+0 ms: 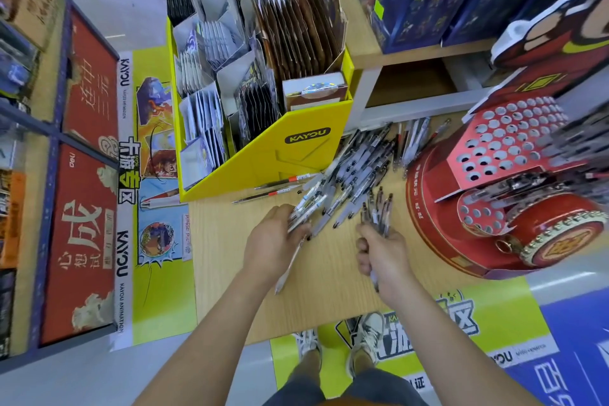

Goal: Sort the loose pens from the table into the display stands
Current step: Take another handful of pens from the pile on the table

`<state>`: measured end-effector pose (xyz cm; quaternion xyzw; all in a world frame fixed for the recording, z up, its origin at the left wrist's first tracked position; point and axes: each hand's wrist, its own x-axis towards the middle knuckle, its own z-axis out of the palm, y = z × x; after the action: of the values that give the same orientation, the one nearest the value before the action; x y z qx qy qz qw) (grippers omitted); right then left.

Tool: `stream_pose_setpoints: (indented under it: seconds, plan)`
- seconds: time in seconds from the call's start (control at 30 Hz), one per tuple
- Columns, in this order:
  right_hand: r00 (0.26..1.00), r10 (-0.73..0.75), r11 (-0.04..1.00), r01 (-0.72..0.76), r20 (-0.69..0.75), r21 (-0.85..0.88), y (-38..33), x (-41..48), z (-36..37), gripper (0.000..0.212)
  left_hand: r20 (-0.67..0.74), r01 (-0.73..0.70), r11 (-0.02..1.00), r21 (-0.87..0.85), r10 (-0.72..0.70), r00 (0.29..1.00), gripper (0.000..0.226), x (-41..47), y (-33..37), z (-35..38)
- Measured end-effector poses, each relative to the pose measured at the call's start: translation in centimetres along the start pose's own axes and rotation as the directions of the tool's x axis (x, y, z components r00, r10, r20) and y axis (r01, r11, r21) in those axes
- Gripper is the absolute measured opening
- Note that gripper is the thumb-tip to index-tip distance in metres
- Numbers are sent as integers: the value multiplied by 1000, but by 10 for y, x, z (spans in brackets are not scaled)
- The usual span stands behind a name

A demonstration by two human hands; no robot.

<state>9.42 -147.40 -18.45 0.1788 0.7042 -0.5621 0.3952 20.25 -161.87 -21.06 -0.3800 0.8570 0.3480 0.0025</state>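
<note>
A pen bundle (375, 214) is clasped in the right grip (384, 255), just left of the red display stand (428, 217); a few pens (301, 212) are held in the left grip (273, 241), farther left. Loose pens (352, 171) are heaped beside that stand.

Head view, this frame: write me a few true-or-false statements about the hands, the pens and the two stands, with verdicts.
1. The right hand grips a bundle of pens. True.
2. The left hand is empty. False: it holds several pens at the edge of the pile.
3. The pile lies on the table between the yellow stand and the red stand. True.
4. Every hole in the red stand is filled. False: many holes in its upper panel are empty.
5. The yellow stand is stocked with pens. False: it holds flat packets.
</note>
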Motion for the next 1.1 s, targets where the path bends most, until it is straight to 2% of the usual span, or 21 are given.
stream_pose_setpoints:
  seconds: [0.07, 0.2, 0.33, 0.47, 0.53, 0.63, 0.7, 0.77, 0.83, 0.9, 0.97, 1.03, 1.1]
  plan:
    - [992, 79, 992, -88, 98, 89, 9, -9, 7, 11, -4, -16, 1000, 14, 16, 1000, 24, 2, 3, -3]
    - [969, 152, 963, -189, 194, 190, 15, -17, 19, 19, -2, -42, 998, 39, 42, 999, 24, 4, 10, -12]
    - [948, 59, 963, -137, 314, 232, 12, -24, 25, 39, 8, -77, 995, 69, 77, 997, 24, -5, 30, -21]
    - [918, -34, 980, -47, 394, 194, 11, -33, 35, 69, 140, -108, 993, 37, 102, 985, 27, -31, 60, -17]
    - [922, -20, 978, -63, 387, 199, 8, -37, 34, 63, 173, -126, 992, 7, 123, 977, 30, -38, 69, -17]
    - [931, 12, 971, -97, 364, 216, 2, -38, 30, 48, 268, -155, 988, -5, 151, 952, 49, -45, 77, -19]
    - [945, 16, 966, -99, 327, 238, -3, -41, 29, 47, 349, -138, 990, -20, 136, 927, 56, -46, 78, -21]
    - [962, 14, 965, -85, 274, 249, -8, -45, 29, 46, 383, -94, 987, -128, 137, 913, 57, -46, 79, -25]
    - [968, 11, 961, -81, 252, 266, -15, -46, 25, 37, 310, -26, 951, -310, 127, 942, 51, -49, 83, -29]
    - [956, -12, 942, -87, 293, 324, -21, -46, 20, 22, 161, 2, 911, -412, 70, 984, 47, -55, 87, -32]
    - [949, -36, 931, -82, 315, 354, -29, -49, 15, 17, 67, 21, 890, -456, 11, 998, 44, -62, 90, -33]
    - [945, -56, 923, -73, 321, 377, -33, -53, 12, 13, 30, 41, 878, -477, -30, 999, 42, -68, 96, -34]
    - [948, -64, 916, -68, 311, 396, -36, -58, 9, 10, -24, 9, 896, -444, -22, 999, 41, -73, 103, -36]
